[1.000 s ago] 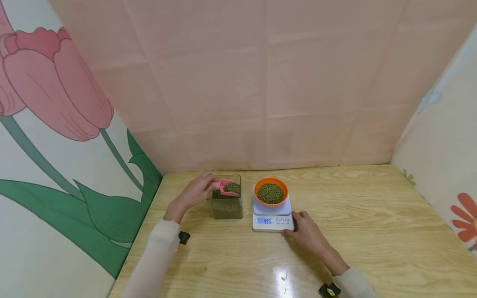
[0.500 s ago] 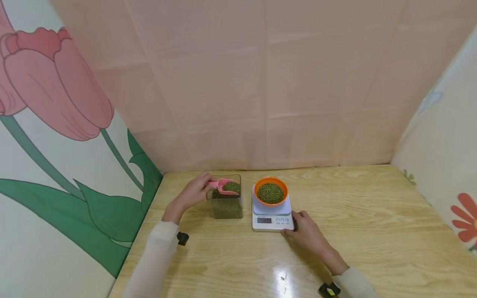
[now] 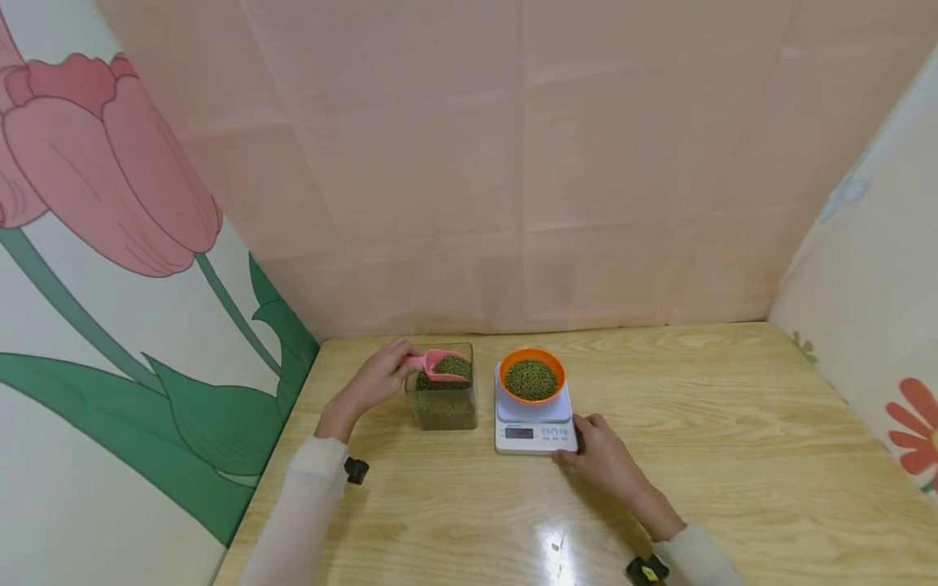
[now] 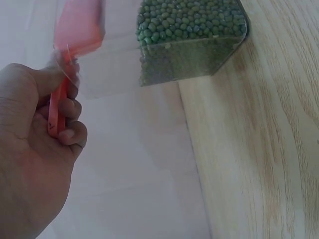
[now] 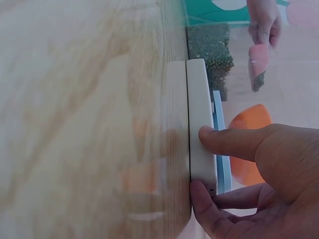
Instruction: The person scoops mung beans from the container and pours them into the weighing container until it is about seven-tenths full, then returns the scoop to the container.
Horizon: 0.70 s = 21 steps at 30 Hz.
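Note:
My left hand [image 3: 377,377] grips the handle of a pink scoop [image 3: 431,358] above a clear square container [image 3: 447,396]. Green mung beans [image 4: 187,20] fill much of that container, and more beans lie in the scoop. In the left wrist view, curled fingers wrap the scoop's handle [image 4: 58,107]. With thumb and fingers, my right hand [image 3: 605,457] holds the near right corner of a white kitchen scale [image 3: 533,445] on the table. An orange bowl [image 3: 531,400] of mung beans stands on the scale's platform. The scale's display [image 3: 519,434] is dark.
The wooden table [image 3: 718,439] meets a pink-covered backdrop [image 3: 528,203] just behind the container and scale. A wall with painted tulips [image 3: 146,179] borders the left side. Another wall with a red flower [image 3: 916,427] stands at the right.
The scale's display read 495 a second ago and is now dark. The left hand and scoop have shifted very slightly left and up. The right hand stays at the scale's corner.

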Motion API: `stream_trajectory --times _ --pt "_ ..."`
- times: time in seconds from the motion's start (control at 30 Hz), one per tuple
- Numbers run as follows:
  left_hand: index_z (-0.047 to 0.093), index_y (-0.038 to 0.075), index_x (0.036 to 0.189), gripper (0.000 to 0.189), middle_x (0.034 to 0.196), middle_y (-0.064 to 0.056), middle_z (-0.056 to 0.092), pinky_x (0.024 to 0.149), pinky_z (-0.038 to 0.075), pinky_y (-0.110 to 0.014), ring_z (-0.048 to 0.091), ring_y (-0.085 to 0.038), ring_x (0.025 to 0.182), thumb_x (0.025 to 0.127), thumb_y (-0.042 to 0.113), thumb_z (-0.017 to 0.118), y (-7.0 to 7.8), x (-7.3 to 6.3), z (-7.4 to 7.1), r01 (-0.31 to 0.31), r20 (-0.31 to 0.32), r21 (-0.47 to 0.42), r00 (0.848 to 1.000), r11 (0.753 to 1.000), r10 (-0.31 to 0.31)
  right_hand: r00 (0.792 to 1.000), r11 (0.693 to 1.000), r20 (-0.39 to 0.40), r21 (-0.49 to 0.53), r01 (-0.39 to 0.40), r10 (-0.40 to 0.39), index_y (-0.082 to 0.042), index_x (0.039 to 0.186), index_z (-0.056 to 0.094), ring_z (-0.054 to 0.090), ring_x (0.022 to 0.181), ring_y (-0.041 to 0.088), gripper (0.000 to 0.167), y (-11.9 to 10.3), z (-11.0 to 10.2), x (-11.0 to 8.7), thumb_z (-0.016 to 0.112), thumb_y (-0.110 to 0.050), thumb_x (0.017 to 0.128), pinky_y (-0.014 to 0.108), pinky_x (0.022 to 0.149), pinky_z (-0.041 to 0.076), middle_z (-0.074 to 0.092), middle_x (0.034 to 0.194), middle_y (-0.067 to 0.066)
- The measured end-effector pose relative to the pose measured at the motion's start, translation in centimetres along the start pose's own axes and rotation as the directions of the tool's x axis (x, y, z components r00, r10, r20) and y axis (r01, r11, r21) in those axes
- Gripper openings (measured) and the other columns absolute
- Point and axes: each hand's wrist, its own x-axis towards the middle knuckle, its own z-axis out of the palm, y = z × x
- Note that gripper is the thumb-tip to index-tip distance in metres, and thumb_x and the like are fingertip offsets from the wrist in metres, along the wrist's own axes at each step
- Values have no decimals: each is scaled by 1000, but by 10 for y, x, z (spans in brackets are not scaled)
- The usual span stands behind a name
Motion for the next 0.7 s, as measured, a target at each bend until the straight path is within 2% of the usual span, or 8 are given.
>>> stream_trajectory --times 0.27,0.7 --pt "69 6 120 22 115 -8 67 87 51 -42 59 -20 97 110 21 59 1 -2 -4 32 -10 -17 999 999 -32 1000 1000 4 4 -1 1 14 143 57 59 93 26 73 -2 -1 -2 90 -20 86 42 82 56 61 114 22" --pt "68 8 121 21 114 -8 65 85 49 -41 56 -18 94 111 22 58 -4 -8 -7 34 -28 -74 999 997 -36 1000 1000 2 -2 0 0 14 143 56 59 94 26 75 1 0 -1 90 -22 86 42 81 54 60 114 23"
